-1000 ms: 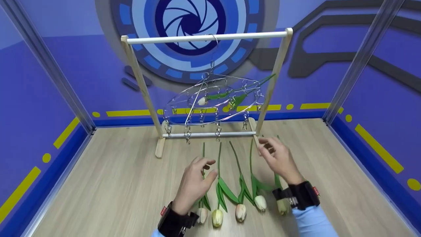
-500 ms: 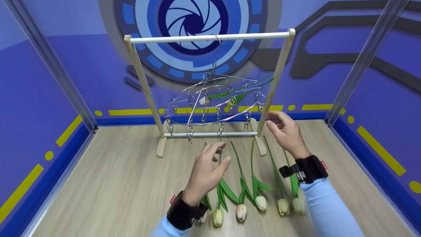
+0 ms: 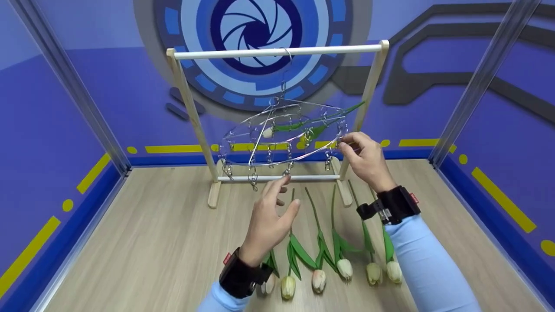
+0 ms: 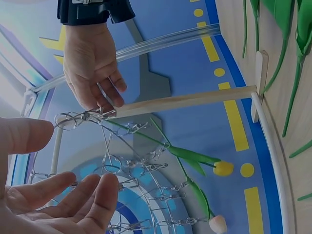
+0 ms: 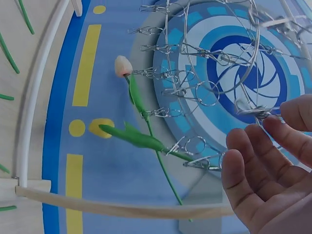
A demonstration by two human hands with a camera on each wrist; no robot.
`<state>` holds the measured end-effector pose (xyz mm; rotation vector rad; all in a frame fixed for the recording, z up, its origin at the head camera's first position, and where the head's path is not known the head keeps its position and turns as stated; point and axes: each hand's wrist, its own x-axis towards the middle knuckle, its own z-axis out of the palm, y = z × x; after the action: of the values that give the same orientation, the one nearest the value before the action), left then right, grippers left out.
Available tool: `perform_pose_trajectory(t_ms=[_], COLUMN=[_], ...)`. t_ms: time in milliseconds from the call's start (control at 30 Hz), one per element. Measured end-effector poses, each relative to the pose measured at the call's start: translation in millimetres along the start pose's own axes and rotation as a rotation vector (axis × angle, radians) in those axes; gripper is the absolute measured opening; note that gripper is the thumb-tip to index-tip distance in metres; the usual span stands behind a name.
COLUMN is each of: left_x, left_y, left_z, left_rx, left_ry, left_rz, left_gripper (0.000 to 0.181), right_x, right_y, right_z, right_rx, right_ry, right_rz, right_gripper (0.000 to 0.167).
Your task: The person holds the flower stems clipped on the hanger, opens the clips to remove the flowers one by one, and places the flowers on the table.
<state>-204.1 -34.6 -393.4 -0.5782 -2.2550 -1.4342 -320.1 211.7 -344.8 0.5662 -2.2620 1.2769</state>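
Note:
A round wire clip hanger (image 3: 299, 157) hangs from the white rod (image 3: 234, 53) of a wooden stand. Two tulips hang head down in its clips: a pale pink tulip (image 5: 123, 66) and a yellow tulip (image 5: 101, 128). At the hanger's right rim, my right hand (image 3: 366, 160) pinches a metal clip (image 5: 261, 113) between thumb and finger. My left hand (image 3: 269, 221) is raised before the hanger's front, a fingertip close to a front clip; whether it touches cannot be told. Its thumb and fingers are apart and hold nothing.
Several tulips lie in a row on the wooden table, among them a yellowish tulip (image 3: 288, 287), a pinkish tulip (image 3: 319, 281) and a white tulip (image 3: 345, 268), stems toward the stand. The left hand partly covers the leftmost. The stand's post (image 3: 373, 86) rises beside the right hand.
My right hand has risen from beside the stand's right foot to the hanger's right rim and taken hold of a clip. My left hand has moved up and forward toward the front clips.

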Motion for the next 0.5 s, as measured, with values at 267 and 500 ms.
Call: perform_pose_trajectory(t_ms=[267,500], left_x=[-3.6,-6.7], left_y=[-4.2,-6.0], left_z=[-4.1,-2.0], left_rx=[0.002,0.006], left_ry=[0.000,-0.013], left_rz=[-0.013,-0.015], left_gripper=[0.051,0.051], right_x=[-2.9,-10.5], right_y=[-11,-20], right_z=[9,18], right_rx=[0.006,0.042], right_ry=[0.023,-0.030], right_rz=[-0.077,-0.136], right_gripper=[0.007,0.007])
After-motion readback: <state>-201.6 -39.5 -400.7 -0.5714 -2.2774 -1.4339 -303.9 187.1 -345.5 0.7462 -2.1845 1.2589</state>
